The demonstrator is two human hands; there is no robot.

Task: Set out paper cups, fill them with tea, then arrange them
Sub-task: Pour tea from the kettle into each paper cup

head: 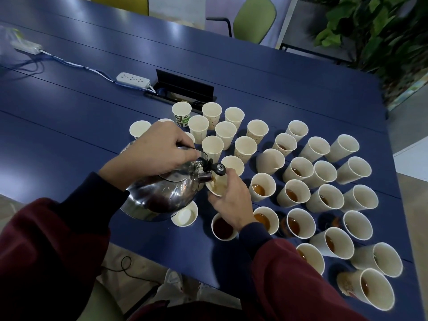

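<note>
While the left grip (157, 149) holds the tipped kettle (162, 195) by its handle, the right grip (231, 200) curls round a cup (217, 188) at the spout, with tea in it. Right of the kettle stand cups with tea (262, 188). Behind the kettle stand empty cups (225, 133), then a power strip (133, 79), on the blue surface (69, 117).

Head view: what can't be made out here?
All head view.
Held cup tea level: kettle spout and right hand cover it.
Tea left in the kettle: opaque steel body.
Rear cups: left hand covers most of them, count unclear.
Far-right cups: their own walls hide the bottoms.
White object, far left: blurred, unidentifiable.
</note>
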